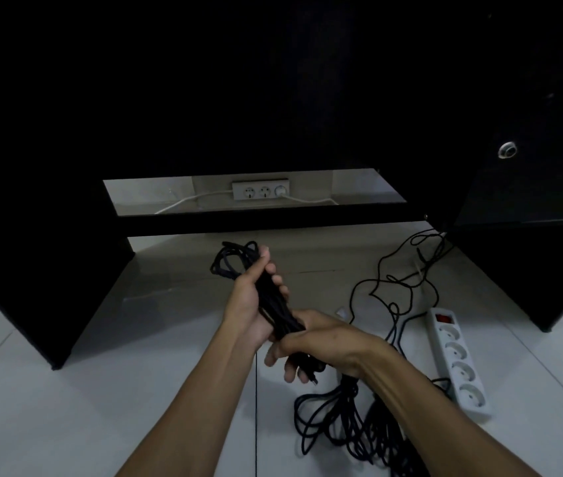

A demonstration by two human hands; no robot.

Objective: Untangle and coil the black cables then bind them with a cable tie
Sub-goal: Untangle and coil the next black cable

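Black cables (274, 304) gathered into a long bundle run between both hands, above the white tiled floor (66, 407). The left hand (250, 297) holds the upper part of the bundle, its grip curled round the strands with the thumb along the top and the fingertips showing on the far side; several loops of the bundle stick out past this hand towards the dark desk (49, 235). The right hand (314, 342) has its grip wrapped round the lower part of the bundle, fingers curled underneath, and a cable end pokes out just below those fingers.

From under the right hand more black cable drops to the floor, where it lies in a loose heap of coils (345, 428) beneath the right forearm. A thinner black cable (407, 280) snakes in tangled curves across the tiles from near the heap up to the foot of the desk's right side. A white power strip (458, 363) with a red switch lies on the floor just right of the heap. A small white object (342, 311), too small to identify, sits on the tiles near the thin cable. Through the opening under the desk, a white wall socket strip (261, 190) shows, with white cords leading off both sides. A round metal fitting (507, 150) is on the dark panel at the right.
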